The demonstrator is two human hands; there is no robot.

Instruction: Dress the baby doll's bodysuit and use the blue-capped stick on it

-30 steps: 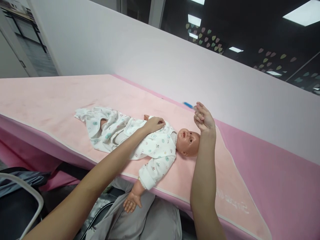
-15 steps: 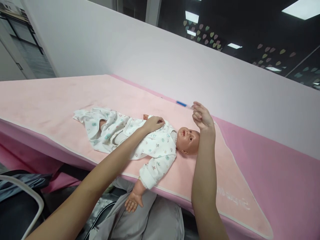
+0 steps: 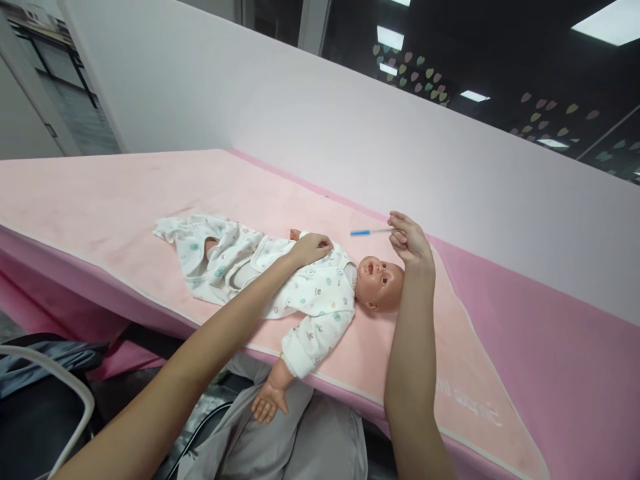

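Observation:
A baby doll (image 3: 379, 283) lies on its back in a white printed jacket and trousers. Its near arm hangs over the table edge. My left hand (image 3: 311, 249) rests on the doll's chest with curled fingers; the fingertips are hidden, so what they may hold does not show. Raised above the doll's head, my right hand (image 3: 409, 239) pinches the end of a slim thermometer-like stick (image 3: 361, 233). Its blue end points left, away from my fingers, and the thin shaft is pale.
Pink mat (image 3: 125, 193) covers the table under the doll. A white partition (image 3: 300, 120) rises along the far side, with dark glass above. At lower left stands a black chair (image 3: 35, 427) with a pale curved armrest and grey-blue cloth.
My right hand has lowered slightly, and the stick has swung down from a slant to nearly level. My left hand stays on the doll's chest. The view has shifted a little.

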